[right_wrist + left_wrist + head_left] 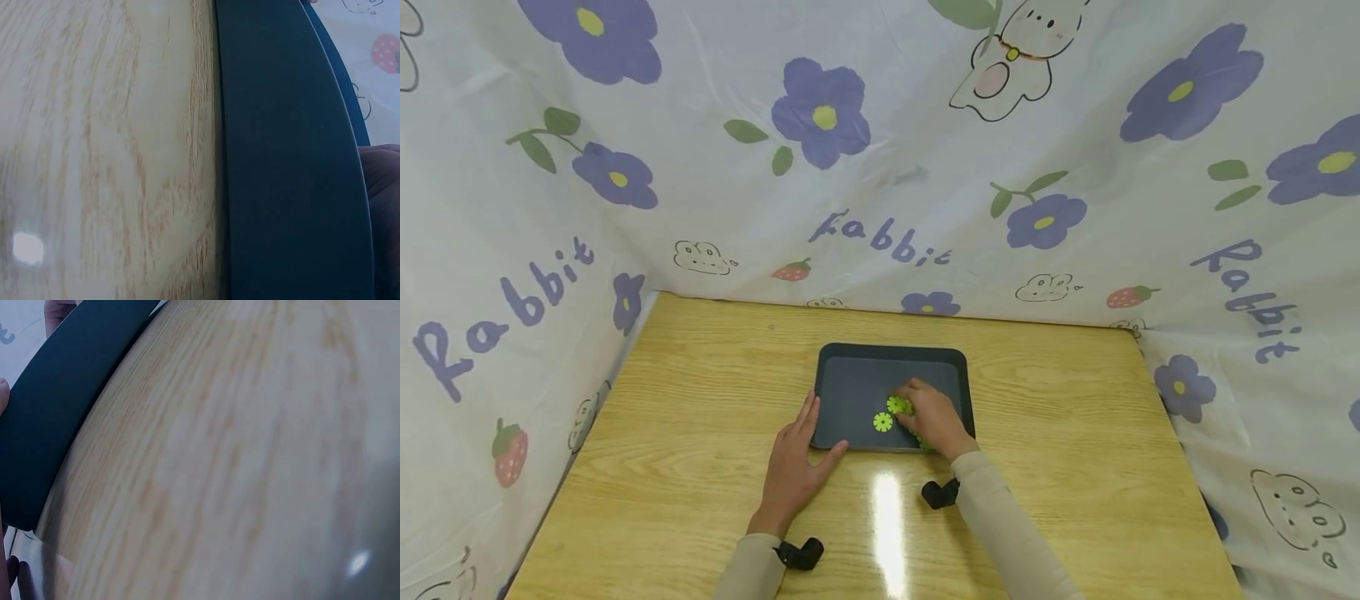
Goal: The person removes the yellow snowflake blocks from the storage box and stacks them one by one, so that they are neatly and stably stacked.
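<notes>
A dark grey rectangular tray (850, 387) lies on the wooden table. My left hand (792, 467) rests at its front left corner, fingers straight along the left side and thumb by the front edge. Inside the tray, the fingers of my right hand (936, 419) pinch a yellow-green notched disc (897, 404), partly hidden by them. Another such disc (883, 422) lies flat just left of those fingers. More yellow-green shows under the right palm, mostly covered. Both wrist views show mainly the tray's outer wall (75, 394), with part of the right hand (382, 187) beyond the rim.
The wooden table (1060, 458) extends around the tray on all sides. A white cloth (917, 183) printed with flowers and rabbits hangs behind and at both sides. Small black cameras (801, 553) are strapped to both wrists.
</notes>
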Available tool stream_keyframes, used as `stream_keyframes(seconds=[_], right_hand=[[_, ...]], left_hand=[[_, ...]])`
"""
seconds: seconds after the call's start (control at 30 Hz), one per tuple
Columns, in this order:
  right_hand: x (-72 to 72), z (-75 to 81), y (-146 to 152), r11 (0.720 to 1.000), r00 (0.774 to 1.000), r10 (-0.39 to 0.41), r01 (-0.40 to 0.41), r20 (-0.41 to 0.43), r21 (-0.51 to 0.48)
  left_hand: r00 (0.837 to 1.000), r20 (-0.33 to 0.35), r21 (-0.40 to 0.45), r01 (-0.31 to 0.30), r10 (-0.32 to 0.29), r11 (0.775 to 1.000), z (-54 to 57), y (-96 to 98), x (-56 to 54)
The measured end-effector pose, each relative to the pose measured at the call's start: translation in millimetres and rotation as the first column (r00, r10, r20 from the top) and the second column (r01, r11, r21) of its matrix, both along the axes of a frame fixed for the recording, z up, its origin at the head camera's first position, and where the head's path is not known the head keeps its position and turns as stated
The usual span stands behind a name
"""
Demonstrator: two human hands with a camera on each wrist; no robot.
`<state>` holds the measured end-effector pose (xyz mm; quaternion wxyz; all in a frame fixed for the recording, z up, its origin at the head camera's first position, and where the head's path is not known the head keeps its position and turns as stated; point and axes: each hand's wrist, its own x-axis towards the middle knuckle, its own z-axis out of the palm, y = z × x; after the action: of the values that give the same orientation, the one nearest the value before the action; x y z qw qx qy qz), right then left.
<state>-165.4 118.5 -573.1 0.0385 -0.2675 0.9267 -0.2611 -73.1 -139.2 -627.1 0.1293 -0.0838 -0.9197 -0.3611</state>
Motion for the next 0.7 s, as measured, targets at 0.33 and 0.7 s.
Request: stream_keyframes(seconds=[0.33, 0.7], right_hand=[[-1.3, -2.8, 0.1, 1.0, 1.0, 0.02, -0.02, -0.017, 0.016], [-2.3, -3.7, 4.6, 0.997, 0.997, 0.046, -0.042, -0.063, 0.058]], left_hand=[[1.0, 0.011, 0.005, -0.004, 0.003, 1.0, 0.4, -0.4, 0.2], [1.0, 0.018, -0.001, -0.003, 0.003, 1.0, -1.2, -0.3, -0.4]])
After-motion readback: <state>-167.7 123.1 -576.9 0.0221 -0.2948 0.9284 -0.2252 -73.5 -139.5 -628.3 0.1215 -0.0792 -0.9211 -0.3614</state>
